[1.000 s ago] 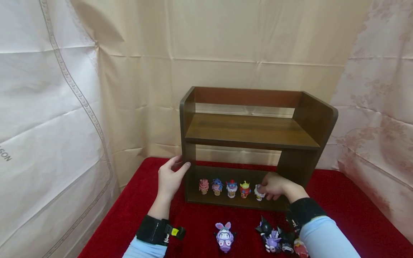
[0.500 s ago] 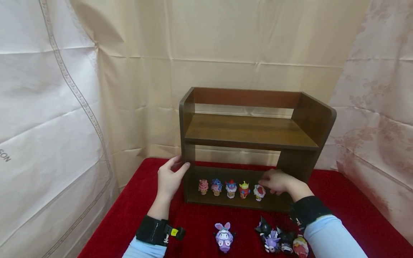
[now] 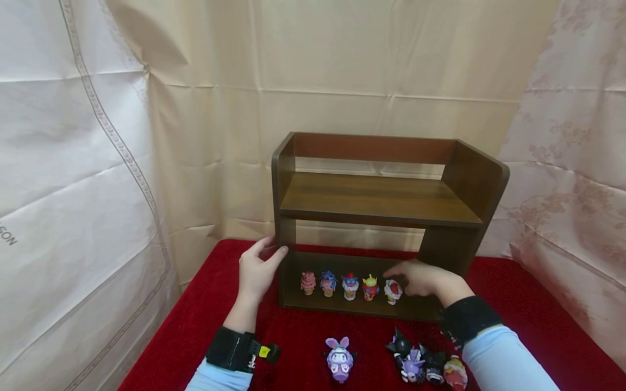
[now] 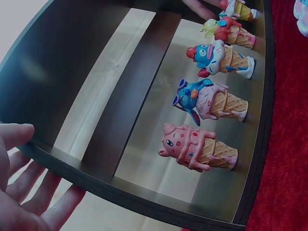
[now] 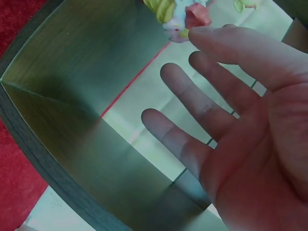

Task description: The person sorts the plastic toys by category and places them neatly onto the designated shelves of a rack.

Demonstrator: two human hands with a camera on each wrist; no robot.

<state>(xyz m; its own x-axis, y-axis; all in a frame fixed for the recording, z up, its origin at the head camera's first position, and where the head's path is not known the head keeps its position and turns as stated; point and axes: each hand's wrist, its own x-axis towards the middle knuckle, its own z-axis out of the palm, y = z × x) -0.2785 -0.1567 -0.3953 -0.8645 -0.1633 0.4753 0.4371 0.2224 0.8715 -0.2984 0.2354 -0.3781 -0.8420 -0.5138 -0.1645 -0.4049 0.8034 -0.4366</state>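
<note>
My left hand (image 3: 257,270) holds the left side panel of a brown wooden shelf (image 3: 381,196), thumb inside and fingers (image 4: 62,202) outside. On the lower board several ice-cream-cone figurines stand in a row: a pink one (image 3: 308,283), a blue one (image 3: 328,284), a blue-and-white one with a red cap (image 3: 350,286) and a red one with a yellow-green head (image 3: 370,288). Rightmost is a white-and-red figurine (image 3: 393,291) with a yellow cone. Right beside it is my right hand (image 3: 421,279), its fingers (image 5: 185,89) loosely extended and nothing in its grasp; the thumb tip overlaps the figurine in the right wrist view.
On the red cloth (image 3: 288,347) in front lies a purple rabbit-eared figurine (image 3: 339,359). Several more figurines, black-and-purple (image 3: 413,365) and a red-and-white one (image 3: 455,373), lie bunched at front right, near the right sleeve. Pale curtains (image 3: 205,136) hang behind.
My right hand has let go of the white-and-red figurine and drawn up and slightly back from it, its index finger now stretched out behind. My left hand stays put.
</note>
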